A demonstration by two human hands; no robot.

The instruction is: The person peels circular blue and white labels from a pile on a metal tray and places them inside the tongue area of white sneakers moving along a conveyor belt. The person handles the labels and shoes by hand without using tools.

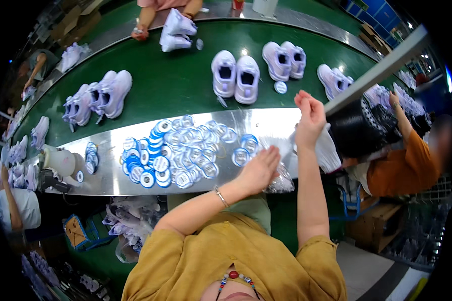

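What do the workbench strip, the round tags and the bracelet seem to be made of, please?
Workbench strip: bare shiny metal, probably steel, given its glare. Round tags: perhaps coated card or plastic, judging by glossy highlights. Bracelet: likely polished metal, given its silvery shine.

On the green belt [176, 83], four white shoes [116, 95] are counted at the left, two shoes [247, 92] at the centre and two shoes [276, 62] just right of them, with one round tag [280, 87] beside that last pair. On the metal worktop [108, 179], one large heap of tags [161, 163] is seen — too overlapped to be counted — and one small stack [91, 158]. Two hands [260, 169], one bracelet [221, 196] and at least four co-workers [399, 168] are counted.
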